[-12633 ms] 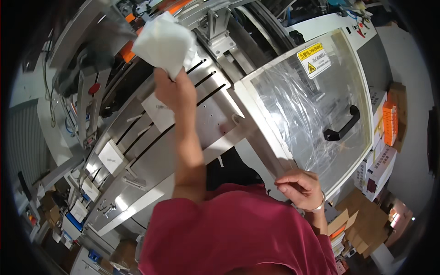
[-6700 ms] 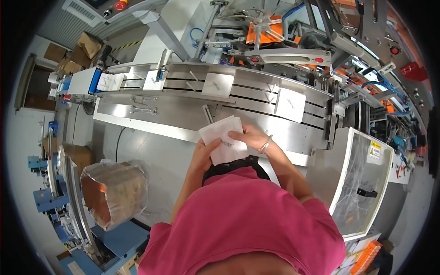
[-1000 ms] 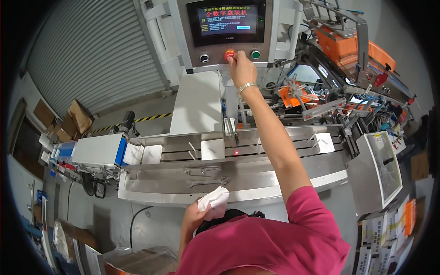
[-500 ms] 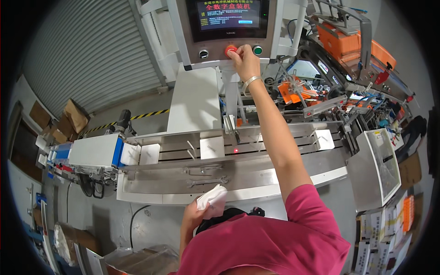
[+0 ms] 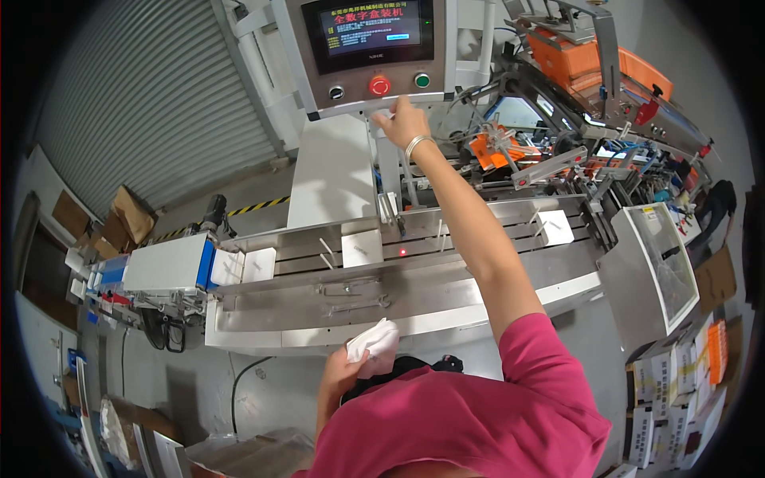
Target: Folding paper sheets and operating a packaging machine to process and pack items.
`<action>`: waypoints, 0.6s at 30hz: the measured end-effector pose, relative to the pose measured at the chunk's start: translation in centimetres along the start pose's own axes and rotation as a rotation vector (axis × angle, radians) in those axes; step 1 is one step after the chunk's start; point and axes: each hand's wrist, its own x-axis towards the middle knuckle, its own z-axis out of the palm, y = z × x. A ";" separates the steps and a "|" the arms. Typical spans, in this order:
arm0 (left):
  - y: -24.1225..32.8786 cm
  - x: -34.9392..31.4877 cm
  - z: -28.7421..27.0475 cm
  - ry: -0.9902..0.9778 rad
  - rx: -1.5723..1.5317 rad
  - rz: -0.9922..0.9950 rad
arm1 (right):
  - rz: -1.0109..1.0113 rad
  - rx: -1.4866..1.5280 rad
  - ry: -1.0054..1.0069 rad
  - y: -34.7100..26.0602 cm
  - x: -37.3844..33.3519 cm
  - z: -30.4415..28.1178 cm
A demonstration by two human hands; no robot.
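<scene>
My right hand (image 5: 405, 125) hovers just under the lower edge of the control panel (image 5: 468, 56), off its buttons. Its thumb and forefinger are apart, with nothing seen between them. Above it is the round red stop button (image 5: 379, 85), flanked by a green button (image 5: 421, 80) on the right and a black knob (image 5: 336, 93) on the left. Close to my body, my left hand (image 5: 339, 372) grips a folded white cloth (image 5: 374, 341). The panel's screen (image 5: 373, 30) is lit.
A long metal conveyor trough (image 5: 303, 275) with white blocks crosses in front of me. Wrenches (image 5: 358, 305) lie along its near ledge. Machinery with orange parts (image 5: 563, 60) stands at the right, above stacked cartons (image 5: 665, 390). A shutter (image 5: 151, 103) rises at the far left.
My right hand has come off the red button and dropped below the panel. The view has shifted slightly; my left hand keeps the cloth.
</scene>
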 end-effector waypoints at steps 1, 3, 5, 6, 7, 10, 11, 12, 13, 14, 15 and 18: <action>-0.1 -0.2 0.0 0.000 0.000 -0.016 | 0.031 0.006 -0.009 0.3 0.0 0.1; -0.4 -0.7 0.0 0.005 0.002 -0.038 | 0.028 -0.004 0.036 -1.2 -0.1 -1.0; -0.9 -1.2 -0.1 0.030 0.007 -0.076 | -0.022 -0.037 0.149 -2.8 0.0 -1.6; -0.9 -1.4 -0.2 0.030 0.010 -0.075 | -0.021 -0.035 0.151 -3.4 0.3 -1.6; -0.9 -1.7 -0.2 0.022 0.014 -0.078 | 0.007 -0.054 0.143 -4.1 0.7 -1.5; -0.7 -2.0 0.1 0.028 0.002 -0.064 | 0.023 -0.098 0.175 -3.6 2.5 -0.5; -0.8 -2.2 0.1 0.045 -0.020 -0.060 | 0.011 -0.123 0.200 -3.8 2.6 -0.4; -1.1 -2.4 0.0 0.045 -0.015 -0.055 | 0.012 -0.121 0.206 -3.9 2.7 -0.3; -1.6 -2.4 0.0 0.061 0.001 -0.061 | 0.017 -0.131 0.199 -3.9 2.8 -0.3; -1.6 -2.5 0.1 0.077 0.014 -0.068 | 0.021 -0.142 0.189 -4.0 2.7 -0.5; -1.4 -2.6 0.0 0.076 0.016 -0.067 | 0.023 -0.142 0.191 -4.1 2.6 -0.6; -1.0 -2.7 -0.3 0.054 0.003 -0.104 | 0.044 -0.106 0.180 -4.2 2.8 -0.7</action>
